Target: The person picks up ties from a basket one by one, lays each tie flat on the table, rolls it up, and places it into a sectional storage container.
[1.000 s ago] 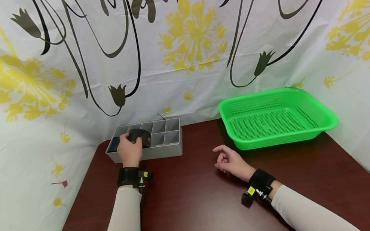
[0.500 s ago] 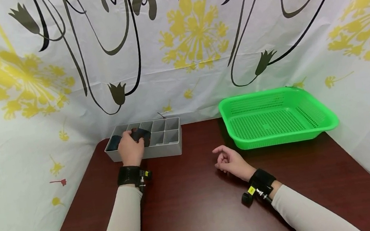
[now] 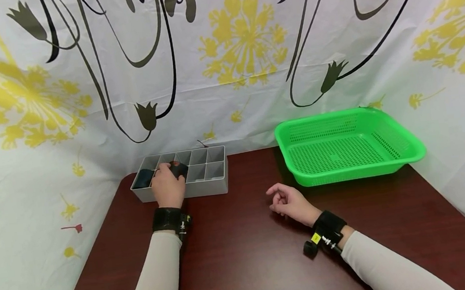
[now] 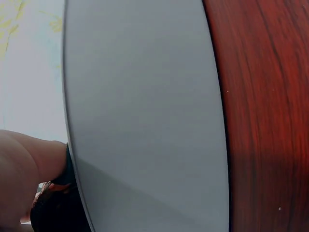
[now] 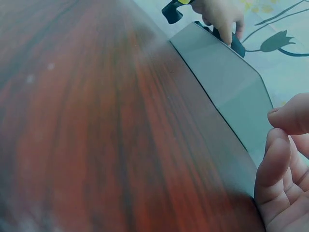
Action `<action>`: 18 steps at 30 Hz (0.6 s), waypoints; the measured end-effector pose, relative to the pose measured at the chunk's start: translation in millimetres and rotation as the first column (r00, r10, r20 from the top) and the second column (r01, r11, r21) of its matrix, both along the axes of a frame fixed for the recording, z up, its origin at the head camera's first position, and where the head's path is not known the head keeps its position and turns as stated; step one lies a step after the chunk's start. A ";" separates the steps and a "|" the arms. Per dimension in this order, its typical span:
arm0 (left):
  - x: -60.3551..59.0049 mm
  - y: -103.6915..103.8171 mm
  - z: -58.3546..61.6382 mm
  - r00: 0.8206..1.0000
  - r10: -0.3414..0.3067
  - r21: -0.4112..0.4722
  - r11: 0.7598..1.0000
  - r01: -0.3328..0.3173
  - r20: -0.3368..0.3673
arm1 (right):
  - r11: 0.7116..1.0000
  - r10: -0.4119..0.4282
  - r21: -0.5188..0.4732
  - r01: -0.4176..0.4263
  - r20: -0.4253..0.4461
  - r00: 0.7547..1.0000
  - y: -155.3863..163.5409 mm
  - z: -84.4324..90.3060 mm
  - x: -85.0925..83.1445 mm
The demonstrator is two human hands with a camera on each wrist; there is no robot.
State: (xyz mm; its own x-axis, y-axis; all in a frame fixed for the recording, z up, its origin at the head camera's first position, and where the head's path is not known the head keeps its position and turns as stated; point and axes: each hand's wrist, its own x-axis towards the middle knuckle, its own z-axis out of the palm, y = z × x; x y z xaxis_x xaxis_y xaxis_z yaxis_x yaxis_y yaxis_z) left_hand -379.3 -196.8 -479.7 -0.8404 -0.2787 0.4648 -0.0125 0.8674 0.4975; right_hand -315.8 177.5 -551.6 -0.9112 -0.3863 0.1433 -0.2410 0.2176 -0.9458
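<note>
A grey divided box (image 3: 203, 189) stands at the back left of the table. My left hand (image 3: 168, 188) reaches over its front wall and holds a black folded cloth (image 3: 179, 169) with reddish patches, low in the front row, thumb at its near side. In the left wrist view, the thumb dips behind the box rim beside the black cloth (image 4: 60, 210). A dark teal folded cloth (image 3: 144, 178) sits in the front left compartment. My right hand (image 3: 292, 203) rests on the table with loosely curled fingers, nothing in it.
A green perforated basket (image 3: 346, 178) stands at the back right, beyond my right hand. The dark red table (image 3: 244, 257) meets a white patterned curtain (image 3: 228, 107) at the back and sides. Compartments on the box's right side show bare floors.
The black cloth has sunk lower into the box, from standing above the rim. My left hand has turned slightly and shifted a little to the right. My right hand stays put.
</note>
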 end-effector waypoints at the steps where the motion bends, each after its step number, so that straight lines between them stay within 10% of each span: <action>1: -0.4 0.2 -0.5 1.000 0.001 -0.003 1.000 -0.001 0.002 | 1.000 0.001 0.003 -0.001 -0.002 1.000 -0.1 0.2 0.1; 18: 4.8 -2.1 0.5 0.995 0.012 -0.064 0.998 -0.005 0.099 | 0.999 0.004 0.038 -0.004 -0.005 1.000 -1.5 0.9 0.2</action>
State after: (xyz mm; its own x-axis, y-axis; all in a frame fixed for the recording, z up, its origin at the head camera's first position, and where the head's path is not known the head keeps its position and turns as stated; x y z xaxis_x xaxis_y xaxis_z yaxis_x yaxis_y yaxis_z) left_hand -374.5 -198.9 -479.2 -0.8810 -0.2583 0.3965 -0.0664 0.8971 0.4369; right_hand -315.6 176.0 -550.7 -0.9087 -0.3955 0.1336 -0.2473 0.2520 -0.9356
